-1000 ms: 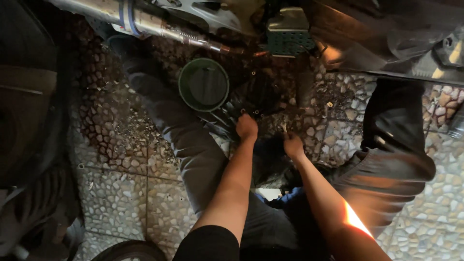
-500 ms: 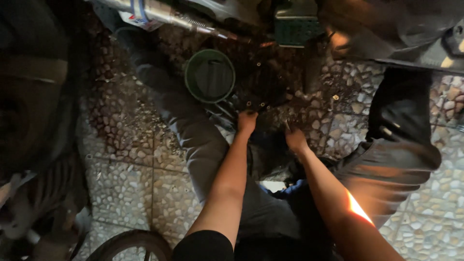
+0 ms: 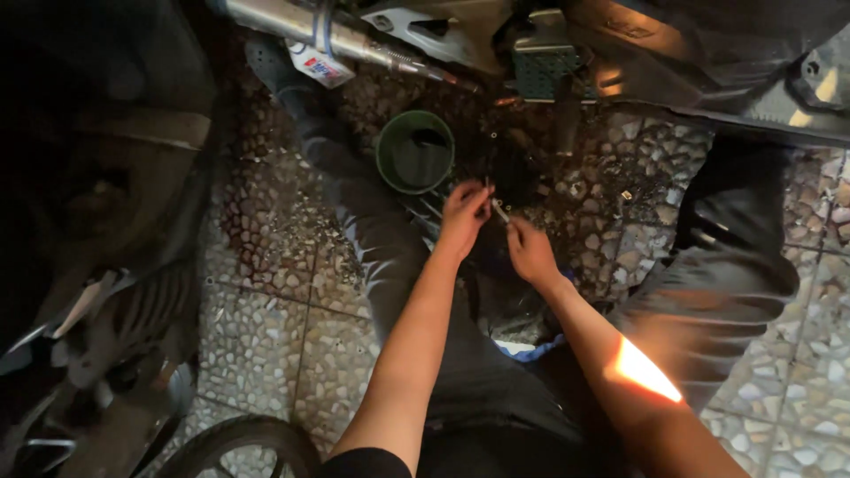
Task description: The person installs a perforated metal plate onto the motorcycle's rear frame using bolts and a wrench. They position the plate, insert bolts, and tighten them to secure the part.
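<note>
Pebbled tile floor (image 3: 292, 354); both hands, left hand (image 3: 465, 217) and right hand (image 3: 529, 250), pinch a small silver metal pin (image 3: 500, 211) beside a round dark-green plastic tub (image 3: 415, 152), seemingly mid-fitting; steady alignment comes next.

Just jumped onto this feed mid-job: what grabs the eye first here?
Two bare forearms reach to the middle of the view, where the left hand and right hand meet around a small silvery part over a dark greasy patch of pebble floor. Just beyond them stands a green bucket, and a chrome exhaust pipe runs along the top edge. A bright streak of light crosses the right forearm.
</note>
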